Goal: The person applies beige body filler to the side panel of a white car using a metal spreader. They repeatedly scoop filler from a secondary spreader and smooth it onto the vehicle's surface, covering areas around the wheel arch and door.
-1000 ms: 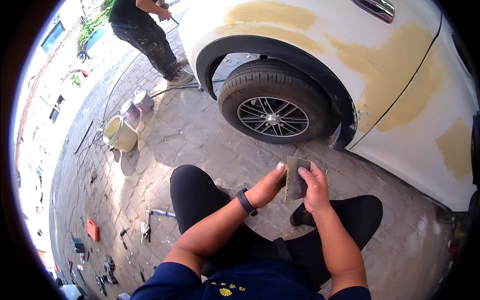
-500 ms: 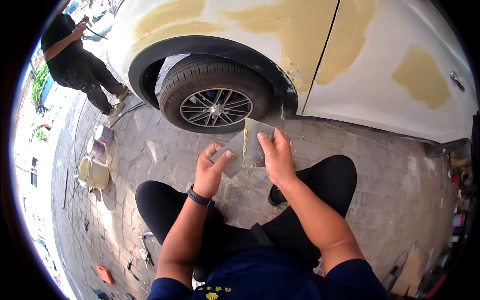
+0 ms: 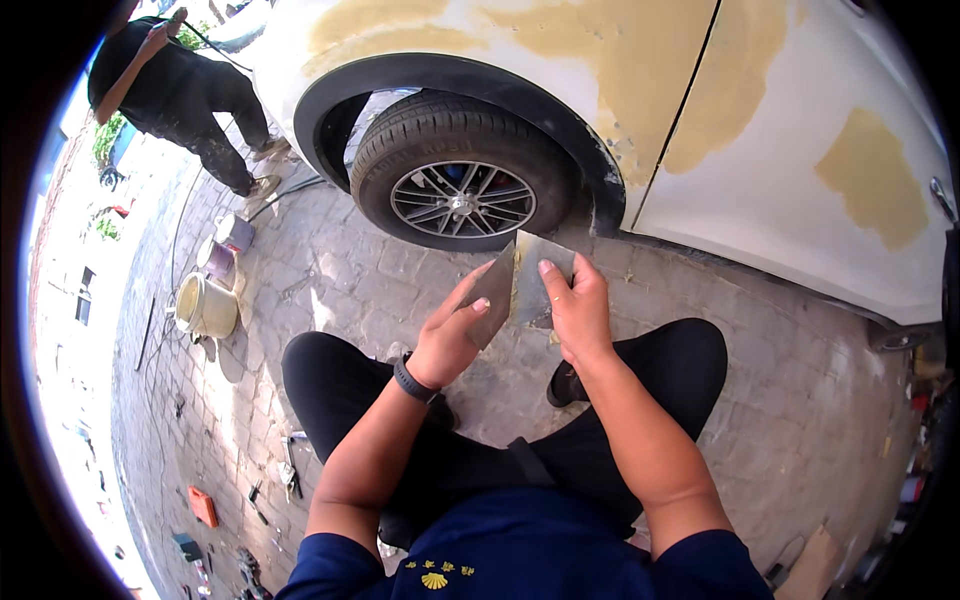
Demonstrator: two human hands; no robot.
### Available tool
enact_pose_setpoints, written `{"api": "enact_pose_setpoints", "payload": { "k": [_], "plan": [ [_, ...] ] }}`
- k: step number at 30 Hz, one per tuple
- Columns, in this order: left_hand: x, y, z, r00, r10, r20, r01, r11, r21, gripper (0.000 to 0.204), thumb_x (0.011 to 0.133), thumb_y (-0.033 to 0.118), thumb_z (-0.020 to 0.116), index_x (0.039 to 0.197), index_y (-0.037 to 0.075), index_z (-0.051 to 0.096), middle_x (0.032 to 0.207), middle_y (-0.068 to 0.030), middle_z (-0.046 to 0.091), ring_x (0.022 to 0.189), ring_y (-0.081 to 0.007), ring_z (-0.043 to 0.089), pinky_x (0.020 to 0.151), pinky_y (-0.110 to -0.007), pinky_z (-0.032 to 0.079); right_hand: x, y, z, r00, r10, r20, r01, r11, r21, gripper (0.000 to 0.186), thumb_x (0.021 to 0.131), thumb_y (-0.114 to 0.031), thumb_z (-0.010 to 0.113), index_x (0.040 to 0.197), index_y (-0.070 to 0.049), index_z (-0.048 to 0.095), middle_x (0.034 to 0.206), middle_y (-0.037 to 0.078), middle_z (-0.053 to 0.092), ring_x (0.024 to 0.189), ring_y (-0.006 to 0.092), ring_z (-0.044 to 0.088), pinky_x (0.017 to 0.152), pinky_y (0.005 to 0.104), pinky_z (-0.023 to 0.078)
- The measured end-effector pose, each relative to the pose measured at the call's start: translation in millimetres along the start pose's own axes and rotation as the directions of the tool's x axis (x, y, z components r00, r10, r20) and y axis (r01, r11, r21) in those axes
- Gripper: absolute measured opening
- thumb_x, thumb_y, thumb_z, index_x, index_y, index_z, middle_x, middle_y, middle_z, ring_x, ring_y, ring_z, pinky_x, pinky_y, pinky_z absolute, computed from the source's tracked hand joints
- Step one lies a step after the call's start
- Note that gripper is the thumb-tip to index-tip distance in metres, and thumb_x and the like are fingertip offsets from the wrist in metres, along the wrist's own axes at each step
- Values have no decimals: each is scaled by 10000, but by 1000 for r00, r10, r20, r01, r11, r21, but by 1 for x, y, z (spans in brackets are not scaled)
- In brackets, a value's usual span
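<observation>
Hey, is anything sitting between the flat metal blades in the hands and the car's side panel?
Nothing visible. The left hand and right hand hold two flat blades over bare paving, with the car panel just beyond; the tyre sits off to the left.

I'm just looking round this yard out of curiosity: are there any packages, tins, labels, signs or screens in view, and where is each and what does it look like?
Bucket: on the paving to the person's left, round, cream-coloured, open-topped.
Two tins: just beyond the bucket, towards the other person, round, grey and purplish.
Orange box: lower left on the paving, small, flat, rectangular.
Emblem: on the navy shirt at the lower edge, small, yellow.
No signs or screens show.
</observation>
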State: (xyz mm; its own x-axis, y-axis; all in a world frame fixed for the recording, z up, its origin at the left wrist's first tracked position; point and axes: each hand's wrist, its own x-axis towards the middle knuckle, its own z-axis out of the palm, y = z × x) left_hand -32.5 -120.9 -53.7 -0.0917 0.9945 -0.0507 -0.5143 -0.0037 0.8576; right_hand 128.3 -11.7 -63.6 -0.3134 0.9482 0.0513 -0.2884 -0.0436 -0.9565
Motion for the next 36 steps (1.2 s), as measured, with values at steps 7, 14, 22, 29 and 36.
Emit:
{"api": "enact_pose_setpoints", "payload": {
  "k": [7, 14, 22, 29, 36],
  "plan": [
    [4, 13, 19, 992, 56, 111, -53, 998, -35, 746, 948, 41, 454, 1667, -9, 263, 1657, -137, 390, 1514, -239, 383, 1240, -366, 301, 13, -1, -21, 998, 40, -44, -33, 986, 166, 154, 1016, -83, 686, 1127, 23, 681, 1047, 44, 730, 904, 89, 623, 815, 274, 507],
    [-6, 13, 35, 987, -9, 163, -38, 959, 281, 804, 940, 15, 490, 1689, 6, 200, 1673, -104, 364, 1506, -198, 368, 1222, -337, 290, -5, -18, -14, 998, -54, 21, 56, 994, -90, 139, 1031, -73, 646, 1131, 23, 654, 1045, 61, 720, 921, 102, 624, 830, 297, 520],
    [-5, 12, 28, 925, -156, 345, 189, 980, -64, 915, 991, 470, 634, 1691, 45, 224, 1606, -103, 451, 1471, -220, 424, 1223, -406, 303, -37, -36, -9, 867, -67, 494, 140, 984, -112, 140, 1014, -123, 660, 1088, -4, 660, 982, 8, 679, 882, 68, 600, 790, 265, 508],
    [19, 15, 51, 940, 41, 338, -59, 997, 43, 895, 983, 337, 696, 1684, 31, 230, 1632, -153, 416, 1471, -248, 434, 1234, -418, 303, -27, -59, -33, 876, 3, 482, -235, 876, 420, 219, 974, -233, 619, 1046, -30, 582, 916, 67, 603, 900, 147, 576, 831, 270, 467],
    [41, 19, 35, 989, 108, -104, -85, 976, 202, 290, 933, 128, 828, 1157, 65, 654, 1075, -14, 705, 1009, -91, 648, 907, -276, 524, -7, -56, -30, 995, -68, 79, 27, 899, 438, 227, 1068, -171, 574, 1224, -12, 614, 1149, 81, 674, 1059, 161, 639, 967, 333, 504]
  ]
}}
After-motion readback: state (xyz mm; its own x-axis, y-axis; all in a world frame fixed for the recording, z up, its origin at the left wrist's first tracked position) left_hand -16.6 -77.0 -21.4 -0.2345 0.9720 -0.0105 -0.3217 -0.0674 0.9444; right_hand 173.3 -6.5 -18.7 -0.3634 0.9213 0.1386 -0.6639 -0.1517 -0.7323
